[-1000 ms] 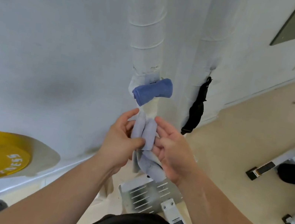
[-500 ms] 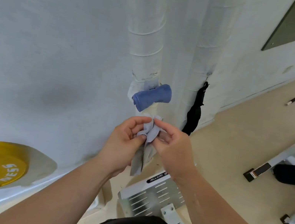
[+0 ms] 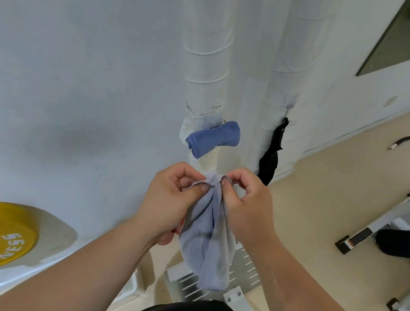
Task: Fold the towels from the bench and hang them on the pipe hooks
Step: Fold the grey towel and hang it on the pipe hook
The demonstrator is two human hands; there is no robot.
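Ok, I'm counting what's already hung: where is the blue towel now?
Head view, centre: the blue towel hangs on the left wrapped pipe, above the grey towel, left of the black strap.

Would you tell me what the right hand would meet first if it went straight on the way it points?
Likely the blue towel on the left pipe: the right hand, pinching the grey towel, points up-left at it. Depth is unclear.
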